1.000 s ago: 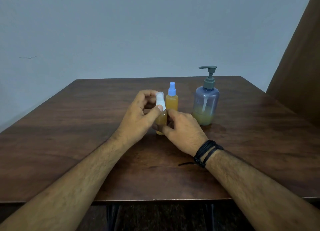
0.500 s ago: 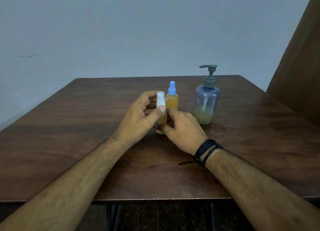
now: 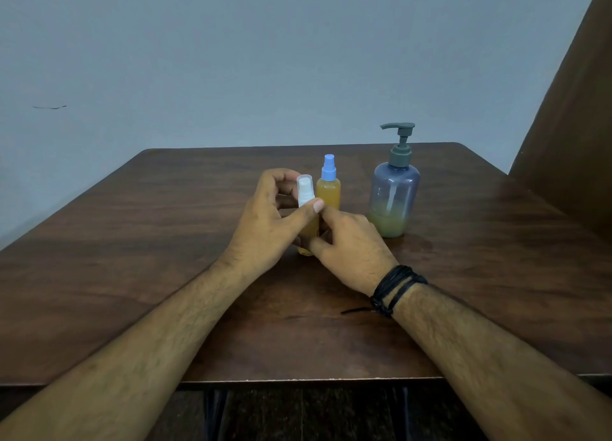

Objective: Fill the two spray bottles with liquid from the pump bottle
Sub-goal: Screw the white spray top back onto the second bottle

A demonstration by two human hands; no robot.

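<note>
**Second spray bottle nearly capped**

Little had shifted over the last second: both hands held the same places, and only the left thumb had crept slightly up the white cap.

The dark wooden table (image 3: 139, 242) carried everything near its middle. At the right stood the pump bottle (image 3: 394, 198), upright, tinted blue-grey, with yellowish liquid only in its lowest part. Just beside it to the left stood the blue-capped spray bottle (image 3: 328, 192), full of amber liquid, untouched by either hand.

The left hand (image 3: 265, 228) was curled round the top of the white-capped spray bottle (image 3: 306, 195), its thumb pressed at the base of the cap. The right hand (image 3: 351, 248), a black cord band on its wrist, gripped the amber body lower down, and the bottle's base looked to rest on or just above the table; I could not tell which.

Both small bottles appeared full, so the filling seemed almost done, with the cap being seated or tightened.

The little bottle looked light, smooth plastic, likely slippery if wet. It seemed best held round the body, turning only the collar, since the clear overcap might pull off.
</note>
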